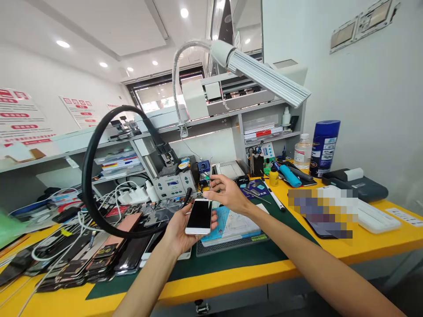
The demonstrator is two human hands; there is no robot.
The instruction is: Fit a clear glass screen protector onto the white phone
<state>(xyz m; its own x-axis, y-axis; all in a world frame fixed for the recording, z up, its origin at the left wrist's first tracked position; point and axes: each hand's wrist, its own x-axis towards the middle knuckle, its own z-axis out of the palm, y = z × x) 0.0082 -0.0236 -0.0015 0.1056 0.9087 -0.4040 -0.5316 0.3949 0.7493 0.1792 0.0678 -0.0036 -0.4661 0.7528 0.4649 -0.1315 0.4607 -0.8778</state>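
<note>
A white smartphone [198, 216] with a dark screen lies face up, held tilted in my left hand [180, 229], whose fingers wrap round its sides. My right hand [226, 193] pinches a slim metal tool [210, 174] that points down to the upper right edge of the phone. Its exact kind is too small to make out, and part of it is hidden by the fingers. Behind the phone, a blue and white booklet [241, 226] rests on a grey perforated pad [228, 249] on the green mat [194, 268].
Stacked phones and phone parts [99, 259] crowd the left, under a thick black hose [86, 176] looping from a soldering station [172, 184]. A lamp [267, 75] hangs overhead. Tweezers [256, 193], a white pen [275, 197] and bottles [302, 152] stand or lie to the right.
</note>
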